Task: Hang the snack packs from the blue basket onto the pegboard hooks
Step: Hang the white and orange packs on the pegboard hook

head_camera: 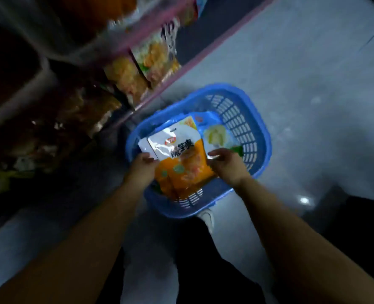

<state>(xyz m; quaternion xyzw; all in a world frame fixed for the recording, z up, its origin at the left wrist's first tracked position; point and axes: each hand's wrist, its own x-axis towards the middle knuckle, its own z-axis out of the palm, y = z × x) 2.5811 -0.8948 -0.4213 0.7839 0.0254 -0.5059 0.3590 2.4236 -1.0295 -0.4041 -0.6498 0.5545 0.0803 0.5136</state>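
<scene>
A blue slotted basket (250, 128) stands on the grey floor in front of me. Inside it lies an orange and white snack pack (179, 154), on top of other packs, one of them a pale blue pack (216, 133) with a yellowish picture. My left hand (143, 166) grips the left edge of the orange pack. My right hand (225, 162) pinches its right edge. Both hands are over the basket. The pack's white top end with the hang hole points away from me. No pegboard hooks are clearly visible in the blurred, dark view.
Store shelving with pink edges (151, 29) rises at the upper left, carrying hanging or standing snack bags (153, 55). Darker goods fill the lower left shelves (50, 128). My white shoe (206, 217) touches the basket's near side. Open grey floor (313, 84) lies to the right.
</scene>
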